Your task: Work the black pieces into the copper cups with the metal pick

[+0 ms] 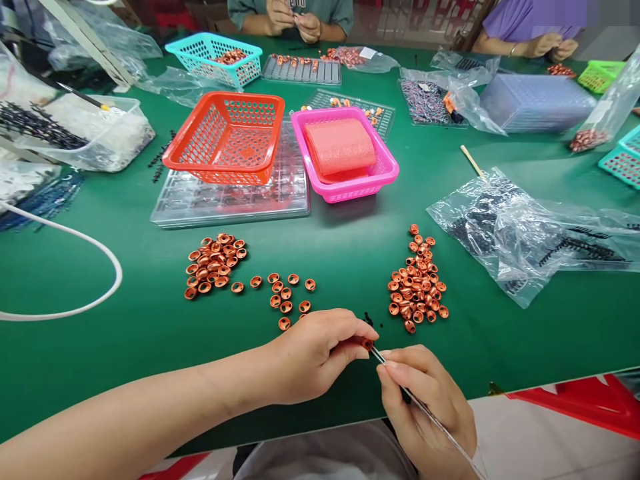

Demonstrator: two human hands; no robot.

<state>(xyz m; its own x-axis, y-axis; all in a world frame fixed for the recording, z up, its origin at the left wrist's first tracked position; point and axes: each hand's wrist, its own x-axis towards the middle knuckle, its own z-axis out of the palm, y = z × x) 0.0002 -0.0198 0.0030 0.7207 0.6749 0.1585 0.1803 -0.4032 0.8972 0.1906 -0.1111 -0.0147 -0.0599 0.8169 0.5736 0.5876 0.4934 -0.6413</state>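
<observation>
Near the table's front edge, my left hand [320, 357] pinches a small copper-coloured cup [367, 344] between thumb and fingertips. My right hand [430, 407] grips thin metal tweezers [425, 408], whose tip meets the cup. Just behind the fingertips lie tiny black pieces [369, 319]. A pile of copper cups [419, 287] sits to the right, and another pile [213, 263] to the left. Several loose cups [285, 293] are spread between the left pile and my left hand.
Behind the piles, a red basket [225, 170] stands on clear trays [230, 203], beside a pink basket [360, 189] holding pink foam. Plastic bags of black parts [500, 227] lie right. A white cable [113, 260] curves at left. Two people's hands [295, 20] [553, 47] work across the green table [340, 247].
</observation>
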